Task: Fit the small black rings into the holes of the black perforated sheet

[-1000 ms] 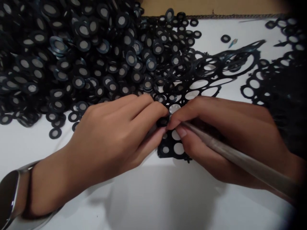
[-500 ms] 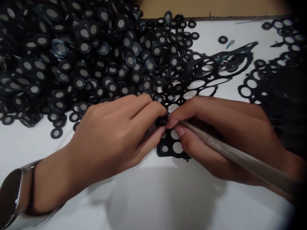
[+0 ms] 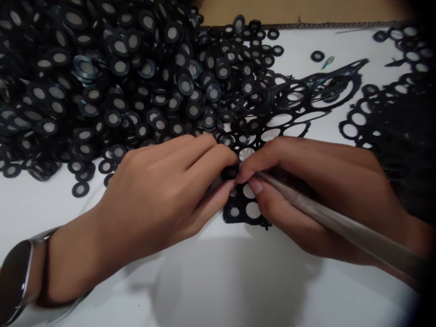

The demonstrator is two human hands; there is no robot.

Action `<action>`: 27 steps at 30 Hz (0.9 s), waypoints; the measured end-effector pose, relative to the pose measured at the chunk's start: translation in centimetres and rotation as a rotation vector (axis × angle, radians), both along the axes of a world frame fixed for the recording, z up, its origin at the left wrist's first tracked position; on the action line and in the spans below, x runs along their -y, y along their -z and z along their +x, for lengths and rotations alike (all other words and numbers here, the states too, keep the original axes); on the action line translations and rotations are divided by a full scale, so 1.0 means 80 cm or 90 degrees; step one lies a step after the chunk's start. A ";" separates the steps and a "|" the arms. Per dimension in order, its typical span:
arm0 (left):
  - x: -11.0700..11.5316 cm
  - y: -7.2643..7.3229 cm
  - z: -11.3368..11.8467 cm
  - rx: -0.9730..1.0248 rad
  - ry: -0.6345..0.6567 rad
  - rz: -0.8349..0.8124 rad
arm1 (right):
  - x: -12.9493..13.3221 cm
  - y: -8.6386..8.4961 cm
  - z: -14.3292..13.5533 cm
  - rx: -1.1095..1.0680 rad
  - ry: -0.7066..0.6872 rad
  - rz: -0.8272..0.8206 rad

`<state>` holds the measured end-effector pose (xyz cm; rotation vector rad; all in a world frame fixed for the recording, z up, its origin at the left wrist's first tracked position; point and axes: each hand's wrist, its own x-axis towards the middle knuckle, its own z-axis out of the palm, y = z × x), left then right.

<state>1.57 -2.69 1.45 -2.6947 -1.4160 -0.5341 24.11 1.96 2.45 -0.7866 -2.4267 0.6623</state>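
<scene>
Thumb and index finger of my left hand [image 3: 170,190] are pinched together around a small black ring [image 3: 230,172] at the edge of a punched black sheet [image 3: 243,218]. The sheet looks like rubber and has round holes and rings in it. My right hand [image 3: 306,190] is closed around a long, tapered grey metal tool [image 3: 327,215], held like a pen. Its tip is hidden between the fingers, so its kind cannot be told. The fingertips of both hands meet over the sheet.
A large heap of black rings [image 3: 136,91] with pale grey centres covers the left and back. Torn black sheet webbing [image 3: 299,93] lies behind my hands, and more dark scrap [image 3: 402,118] is at right. Brown cardboard [image 3: 289,12] borders the white table [image 3: 211,281].
Almost nothing differs. The view has shifted very slightly; both hands keep the same grip and place.
</scene>
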 end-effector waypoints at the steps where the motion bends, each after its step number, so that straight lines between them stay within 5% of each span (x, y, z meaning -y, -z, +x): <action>1: 0.000 0.000 0.000 0.000 -0.001 0.000 | 0.000 0.000 0.000 0.004 0.000 -0.005; 27: 0.001 0.000 0.001 0.008 -0.004 -0.005 | 0.001 -0.001 -0.001 0.013 0.012 -0.025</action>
